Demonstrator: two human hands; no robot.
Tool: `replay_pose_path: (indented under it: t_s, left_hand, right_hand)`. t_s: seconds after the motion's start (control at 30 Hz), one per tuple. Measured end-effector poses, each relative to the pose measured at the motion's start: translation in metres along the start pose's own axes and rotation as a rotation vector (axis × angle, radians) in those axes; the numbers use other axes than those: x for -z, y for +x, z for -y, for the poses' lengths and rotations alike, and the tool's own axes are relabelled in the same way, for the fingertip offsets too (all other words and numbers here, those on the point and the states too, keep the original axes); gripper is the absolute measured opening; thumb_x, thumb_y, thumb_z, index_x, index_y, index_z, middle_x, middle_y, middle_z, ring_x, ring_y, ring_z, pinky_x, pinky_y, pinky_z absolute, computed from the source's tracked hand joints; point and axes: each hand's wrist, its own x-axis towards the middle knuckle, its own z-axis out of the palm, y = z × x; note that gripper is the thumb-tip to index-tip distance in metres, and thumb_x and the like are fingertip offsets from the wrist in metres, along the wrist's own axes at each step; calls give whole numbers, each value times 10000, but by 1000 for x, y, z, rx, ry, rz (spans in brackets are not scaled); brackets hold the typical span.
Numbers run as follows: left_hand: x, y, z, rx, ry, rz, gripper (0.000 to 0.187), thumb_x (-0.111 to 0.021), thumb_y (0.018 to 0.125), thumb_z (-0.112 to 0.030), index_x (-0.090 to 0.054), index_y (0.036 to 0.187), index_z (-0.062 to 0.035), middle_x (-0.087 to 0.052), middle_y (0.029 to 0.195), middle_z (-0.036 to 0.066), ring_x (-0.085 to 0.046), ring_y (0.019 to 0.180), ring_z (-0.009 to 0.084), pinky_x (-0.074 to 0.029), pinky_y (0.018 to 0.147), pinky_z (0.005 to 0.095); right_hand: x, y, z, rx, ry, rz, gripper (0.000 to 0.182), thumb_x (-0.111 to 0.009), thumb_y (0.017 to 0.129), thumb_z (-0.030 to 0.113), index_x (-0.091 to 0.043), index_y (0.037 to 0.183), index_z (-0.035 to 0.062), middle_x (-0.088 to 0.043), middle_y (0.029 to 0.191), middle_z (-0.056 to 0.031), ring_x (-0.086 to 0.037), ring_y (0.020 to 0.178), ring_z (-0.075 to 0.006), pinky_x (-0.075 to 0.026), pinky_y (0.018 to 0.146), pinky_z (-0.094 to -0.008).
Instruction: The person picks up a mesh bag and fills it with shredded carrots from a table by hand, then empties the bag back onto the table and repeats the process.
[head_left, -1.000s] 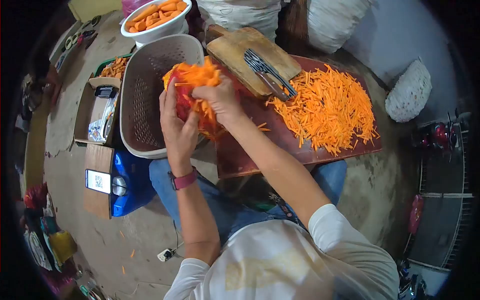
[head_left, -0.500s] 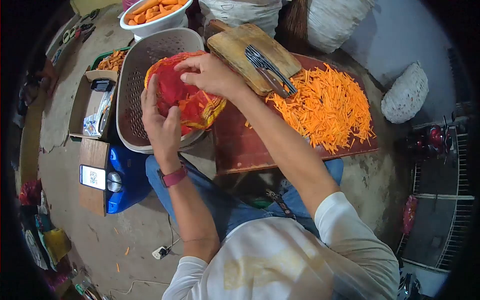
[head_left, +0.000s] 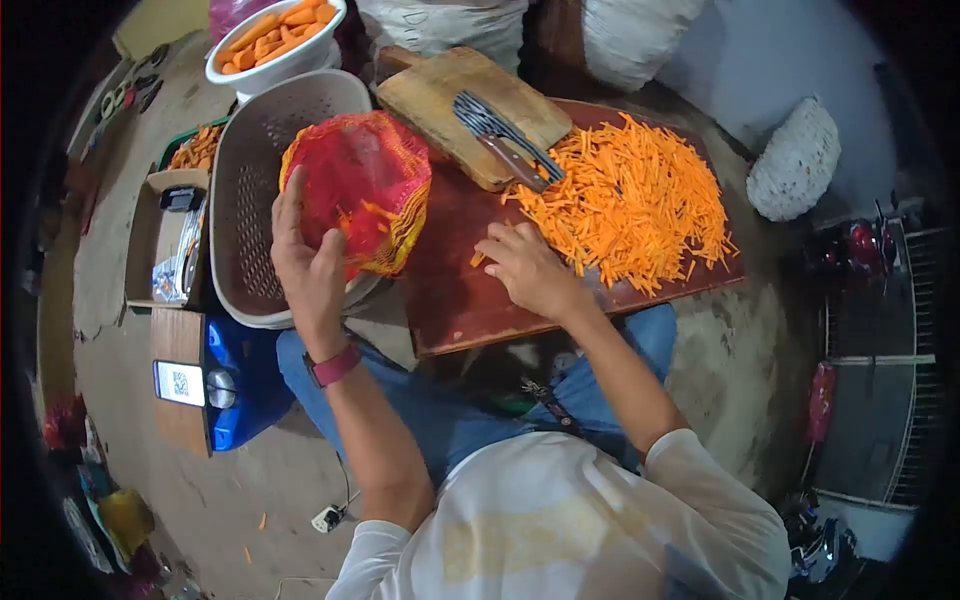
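My left hand [head_left: 308, 262] grips a red mesh bag [head_left: 362, 185] with carrot strips inside, holding it over the edge of a perforated plastic basket [head_left: 258, 170]. My right hand [head_left: 527, 268] rests palm down on the dark red board [head_left: 470, 290], fingers spread, touching a few loose strips at the near edge of the big pile of shredded carrot [head_left: 630, 200]. It holds nothing. A wooden cutting board [head_left: 450, 95] lies behind the pile, and a multi-blade knife [head_left: 505, 137] rests on it.
A white bowl of carrot pieces [head_left: 275, 40] stands beyond the basket. A cardboard box [head_left: 170, 240], a phone on a plank [head_left: 180, 382] and a blue container [head_left: 245, 380] sit at my left. White sacks [head_left: 795, 165] lie at the back and right.
My right hand left the mesh bag and moved right and down onto the red board beside the carrot pile. My left hand still holds the bag over the basket.
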Motion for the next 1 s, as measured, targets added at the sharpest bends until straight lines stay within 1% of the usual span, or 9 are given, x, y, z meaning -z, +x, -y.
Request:
replay_pose_path:
  t_s: [0.23, 0.33, 0.5, 0.6, 0.7, 0.73, 0.83, 0.87, 1.0]
  left_hand:
    - [-5, -4, 2, 60, -63, 23, 782, -528, 782, 137, -473, 1557, 48, -510, 1582, 170, -459, 1491, 264, -320, 1250, 387]
    - [-3, -5, 6, 66, -147, 45, 772, -514, 799, 130, -469, 1564, 40, -497, 1598, 157, -460, 1486, 251, -319, 1252, 386]
    - [-4, -6, 3, 102, -78, 60, 765, -509, 798, 144, -483, 1554, 31, -505, 1591, 137, -456, 1482, 231, -334, 1237, 373]
    - [-10, -5, 0, 127, -91, 59, 751, -526, 805, 118, -490, 1550, 32, -511, 1584, 133, -475, 1459, 225, -345, 1228, 375]
    - [-12, -7, 3, 102, -76, 101, 748, -527, 810, 114, -485, 1553, 33, -506, 1589, 131, -470, 1460, 223, -345, 1230, 377]
    - [-12, -7, 2, 96, -55, 109, 750, -526, 811, 116, -482, 1556, 32, -505, 1588, 131, -469, 1462, 223, -348, 1229, 377]
    - [-15, -7, -1, 102, -52, 125, 758, -526, 815, 118, -473, 1565, 25, -505, 1583, 128, -470, 1462, 224, -359, 1221, 376]
    - [-15, -8, 1, 120, -92, 124, 759, -526, 816, 117, -471, 1567, 22, -508, 1578, 127, -474, 1458, 226, -365, 1217, 375]
    - [-17, -9, 6, 127, -112, 117, 773, -527, 812, 122, -468, 1574, 10, -518, 1559, 122, -487, 1447, 233, -388, 1200, 373]
  right_hand:
    - [3, -17, -22, -77, -42, -131, 95, -608, 947, 55, -654, 1029, 44, -601, 1103, -149, -560, 1065, -392, -471, 957, -478]
    - [39, -43, -47, -159, -33, -271, 162, -644, 939, 101, -651, 1089, 39, -597, 1144, -143, -562, 1067, -397, -460, 959, -507]
    - [91, -125, -122, -782, -357, -408, 729, -784, 905, 346, -511, 1495, 17, -499, 1516, -224, -507, 1335, -448, -397, 1116, -547]
    - [83, -151, -168, -958, -213, -334, 1023, -779, 884, 555, -306, 1659, 84, -346, 1640, -283, -333, 1506, -489, -289, 1240, -560]
    - [80, -134, -168, -899, -64, -274, 1093, -780, 862, 601, -253, 1684, 111, -273, 1684, -284, -283, 1545, -477, -267, 1257, -547]
    - [73, -124, -163, -875, -46, -327, 1071, -788, 847, 599, -292, 1677, 138, -283, 1693, -270, -235, 1574, -475, -189, 1257, -623]
    - [85, -89, -130, -984, -128, -190, 1107, -801, 809, 640, -271, 1690, 230, -267, 1701, -263, -196, 1574, -516, -183, 1247, -648]
    - [78, -85, -133, -966, -193, -234, 1036, -806, 781, 672, -401, 1641, 260, -306, 1683, -244, -268, 1520, -548, -210, 1235, -646]
    - [73, -84, -151, -901, -287, -255, 797, -814, 790, 615, -653, 1446, 193, -395, 1612, -226, -426, 1378, -520, -361, 1170, -622]
